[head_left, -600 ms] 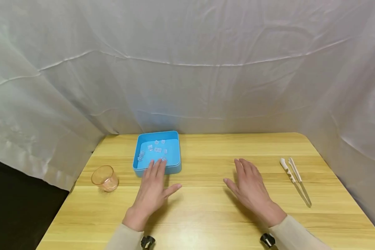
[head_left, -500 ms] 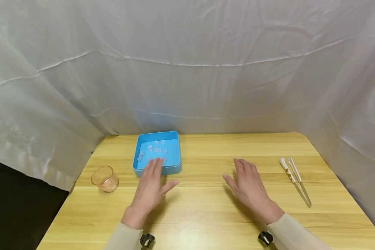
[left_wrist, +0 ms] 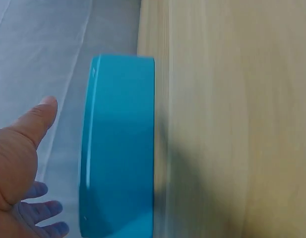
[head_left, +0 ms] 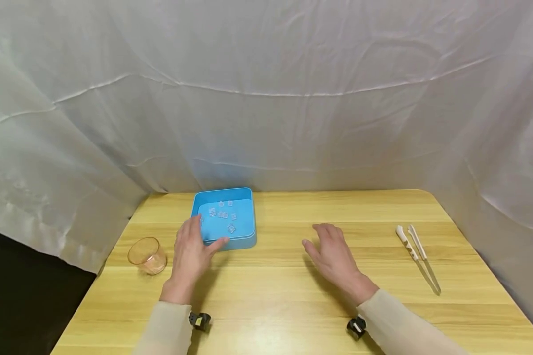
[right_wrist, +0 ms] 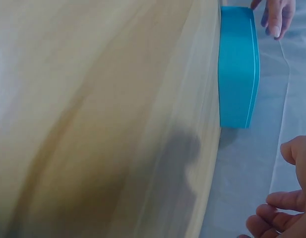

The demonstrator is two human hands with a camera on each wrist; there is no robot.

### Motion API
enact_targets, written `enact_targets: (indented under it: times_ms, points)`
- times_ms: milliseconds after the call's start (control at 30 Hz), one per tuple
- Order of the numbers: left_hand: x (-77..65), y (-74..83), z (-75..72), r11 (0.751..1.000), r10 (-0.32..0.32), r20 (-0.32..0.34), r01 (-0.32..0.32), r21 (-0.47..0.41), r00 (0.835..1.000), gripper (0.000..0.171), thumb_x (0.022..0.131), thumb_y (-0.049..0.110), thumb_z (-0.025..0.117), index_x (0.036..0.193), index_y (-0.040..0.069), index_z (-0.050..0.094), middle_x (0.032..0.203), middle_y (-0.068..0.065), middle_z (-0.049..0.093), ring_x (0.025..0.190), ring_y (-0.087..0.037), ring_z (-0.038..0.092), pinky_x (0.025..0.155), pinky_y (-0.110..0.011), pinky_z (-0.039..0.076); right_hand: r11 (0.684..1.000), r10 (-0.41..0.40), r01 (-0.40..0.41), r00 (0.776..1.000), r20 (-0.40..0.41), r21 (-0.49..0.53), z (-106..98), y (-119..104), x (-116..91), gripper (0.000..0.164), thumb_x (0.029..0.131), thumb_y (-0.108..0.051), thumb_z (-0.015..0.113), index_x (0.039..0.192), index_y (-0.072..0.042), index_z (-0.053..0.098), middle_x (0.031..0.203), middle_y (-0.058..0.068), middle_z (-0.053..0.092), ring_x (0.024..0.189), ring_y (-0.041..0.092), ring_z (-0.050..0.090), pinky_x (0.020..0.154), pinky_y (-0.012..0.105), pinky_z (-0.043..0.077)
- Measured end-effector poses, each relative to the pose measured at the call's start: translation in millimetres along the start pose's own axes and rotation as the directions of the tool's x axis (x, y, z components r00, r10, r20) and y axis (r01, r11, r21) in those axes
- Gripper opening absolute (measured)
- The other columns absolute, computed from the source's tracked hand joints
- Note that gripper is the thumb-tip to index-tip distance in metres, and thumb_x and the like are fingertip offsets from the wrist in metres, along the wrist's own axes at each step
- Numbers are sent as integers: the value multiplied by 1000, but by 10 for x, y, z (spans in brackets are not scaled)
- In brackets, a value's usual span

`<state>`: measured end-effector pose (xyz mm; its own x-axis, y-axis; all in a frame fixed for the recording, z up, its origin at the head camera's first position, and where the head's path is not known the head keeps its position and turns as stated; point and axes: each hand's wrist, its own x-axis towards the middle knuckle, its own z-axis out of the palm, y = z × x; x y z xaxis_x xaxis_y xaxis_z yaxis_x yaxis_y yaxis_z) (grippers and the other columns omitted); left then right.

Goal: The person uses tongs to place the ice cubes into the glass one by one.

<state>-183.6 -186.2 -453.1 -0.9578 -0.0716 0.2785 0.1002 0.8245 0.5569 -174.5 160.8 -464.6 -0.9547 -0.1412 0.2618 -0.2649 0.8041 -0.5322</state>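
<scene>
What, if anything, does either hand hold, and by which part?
Nothing: the left hand hovers near the open-topped square blue box; the right hand is empty.

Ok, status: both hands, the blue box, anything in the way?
Left hand empty, at near left corner of blue box. Right hand empty, over table. Clear cubes inside blue box. Orange glass left of it, looks out of the way.

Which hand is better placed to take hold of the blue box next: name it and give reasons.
Probably the left hand: it is at the near left corner of the blue box, its thumb spread out. The right hand is farther off, with table between it and the box.
</scene>
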Motion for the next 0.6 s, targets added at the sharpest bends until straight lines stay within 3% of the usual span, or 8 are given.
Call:
enact_targets:
  times_ms: [167, 333, 600]
  points:
    - [104, -154, 22, 997, -76, 53, 78, -25, 996, 110, 88, 44, 86, 162, -6, 23, 164, -32, 27, 151, -51, 25, 124, -65, 27, 999, 5, -7, 998, 55, 38, 110, -147, 98, 57, 105, -35, 64, 145, 5, 55, 147, 25, 56, 139, 44, 50, 113, 59, 47]
    - [160, -260, 24, 983, -166, 154, 175, -47, 974, 119, 87, 48, 85, 166, -1, 10, 169, -31, 15, 154, -51, 19, 123, -68, 27, 999, -14, 9, 995, 100, 48, 233, -301, 165, 58, 105, -33, 65, 147, 4, 53, 150, 23, 56, 141, 41, 51, 114, 56, 47]
    - [224, -290, 42, 972, -181, 221, 209, -110, 958, 128, 88, 49, 85, 168, 4, -5, 172, -27, 10, 157, -47, 19, 126, -64, 22, 995, -44, 29, 987, 152, 100, 396, -454, 242, 60, 105, -29, 64, 153, 2, 48, 157, 23, 50, 145, 40, 48, 120, 54, 42]
